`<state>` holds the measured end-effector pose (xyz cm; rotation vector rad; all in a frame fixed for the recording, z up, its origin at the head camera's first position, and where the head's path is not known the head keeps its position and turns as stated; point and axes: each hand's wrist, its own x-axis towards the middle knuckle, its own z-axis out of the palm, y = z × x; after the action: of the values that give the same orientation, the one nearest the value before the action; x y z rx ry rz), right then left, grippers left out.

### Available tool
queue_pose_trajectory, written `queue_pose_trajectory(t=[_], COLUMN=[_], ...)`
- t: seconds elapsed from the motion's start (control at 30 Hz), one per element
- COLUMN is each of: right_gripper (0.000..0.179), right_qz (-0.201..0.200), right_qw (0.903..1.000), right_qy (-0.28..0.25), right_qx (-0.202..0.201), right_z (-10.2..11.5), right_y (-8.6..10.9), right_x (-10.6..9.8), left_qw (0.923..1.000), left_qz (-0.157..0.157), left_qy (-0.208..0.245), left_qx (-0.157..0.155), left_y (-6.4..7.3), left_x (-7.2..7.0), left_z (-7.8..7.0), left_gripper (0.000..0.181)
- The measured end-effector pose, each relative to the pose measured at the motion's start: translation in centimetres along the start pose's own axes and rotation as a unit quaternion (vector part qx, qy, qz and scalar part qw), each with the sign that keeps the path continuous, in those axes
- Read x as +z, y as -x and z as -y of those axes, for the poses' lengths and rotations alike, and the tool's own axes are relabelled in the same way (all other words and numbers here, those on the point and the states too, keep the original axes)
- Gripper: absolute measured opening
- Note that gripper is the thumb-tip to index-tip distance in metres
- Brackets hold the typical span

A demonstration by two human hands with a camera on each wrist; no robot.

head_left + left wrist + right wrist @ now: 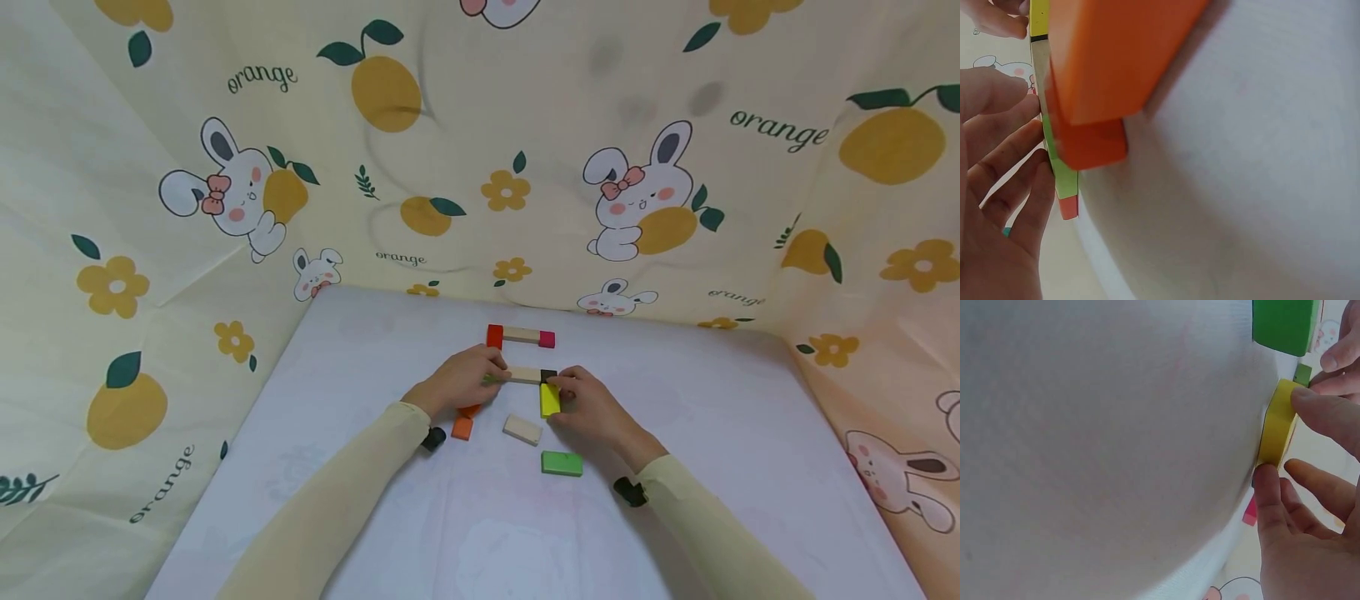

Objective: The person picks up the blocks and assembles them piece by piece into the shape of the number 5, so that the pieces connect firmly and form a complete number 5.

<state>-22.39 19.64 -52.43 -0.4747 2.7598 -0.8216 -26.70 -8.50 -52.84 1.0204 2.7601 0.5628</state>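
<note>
Alignment of small blocks appears to be the step in hand, judged from both hands [467,379] working at the ends of one row. Right fingers pinch a yellow rectangular block [550,401] end to end, thumb at its near end, a fingertip at its far end; it lies on the white table surface [480,533], its far end against a black block [548,377]. Left fingertips, slightly bent, touch a light green block [1063,177]; whether they pinch or merely steady it cannot be told.

Between the two sets of fingers lies a pale, plain wood bar [522,375], slim and straight. Beyond the left fingers, a red block [494,336], a second wood bar [521,334] and a crimson block [547,339] form another row. Under and nearer than the left hand sit a red-orange block [470,411] and a bright orange one [462,429], smooth and flat-faced.

Nearer than the right thumb, a loose wood block [522,429] and a bright green block [562,463] lie apart from the figure. In this inspector's judgement, the next move calls for light fingertip pressure; a sideways nudge could shift the black joint.
</note>
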Motion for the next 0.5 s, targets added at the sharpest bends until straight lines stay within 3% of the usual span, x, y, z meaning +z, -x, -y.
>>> queue_pose_trajectory(t=[0.27, 0.5], right_gripper=[0.051, 0.047], right_qz=[-0.029, -0.022], right_qw=[0.9991, 0.9991], right_qy=[-0.032, -0.035], right_qx=[-0.004, -0.014], right_z=[-0.1, -0.4], right_y=[-0.4, -1.2], right_x=[-0.6, -0.8], left_qw=[1.0000, 1.0000], left_qz=[-0.002, 0.001], left_qy=[-0.004, 0.003], left_qx=[0.003, 0.000], left_y=[0.0, -0.1], left_x=[0.0, 0.0], left_z=[-0.1, -0.1], left_gripper=[0.031, 0.032])
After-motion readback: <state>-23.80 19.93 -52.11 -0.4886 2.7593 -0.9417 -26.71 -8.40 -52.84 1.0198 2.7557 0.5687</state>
